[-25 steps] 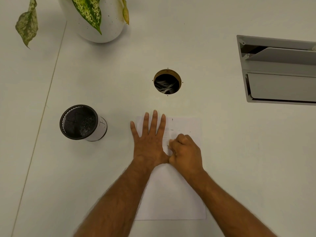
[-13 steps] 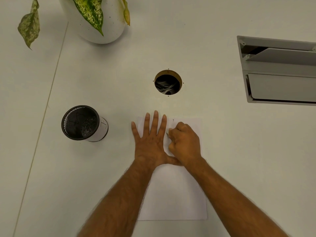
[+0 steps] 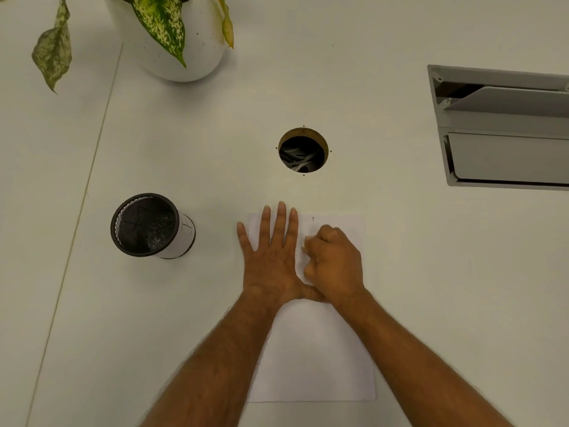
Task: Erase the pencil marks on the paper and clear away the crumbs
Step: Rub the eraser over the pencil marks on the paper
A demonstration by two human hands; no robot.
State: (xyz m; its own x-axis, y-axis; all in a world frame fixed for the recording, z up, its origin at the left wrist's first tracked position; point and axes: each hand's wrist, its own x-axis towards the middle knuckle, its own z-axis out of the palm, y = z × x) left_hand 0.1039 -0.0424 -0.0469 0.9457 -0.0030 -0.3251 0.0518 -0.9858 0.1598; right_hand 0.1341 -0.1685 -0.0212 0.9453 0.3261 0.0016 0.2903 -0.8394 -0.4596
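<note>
The paper (image 3: pixel 311 349), a plain white sheet, lies flat on the table (image 3: pixel 431 272) under both hands and runs back toward the person from their fingertips. The left hand (image 3: pixel 271 260) is spread open with fingers flat, pinning the sheet, while just beside its forefinger the right hand (image 3: pixel 334 266) is clenched tight, presumably round an eraser that is hidden. The rubbing step seems in hand; next it should work out to the small dark pencil mark (image 3: pixel 313 219) just beyond the right knuckles.
</note>
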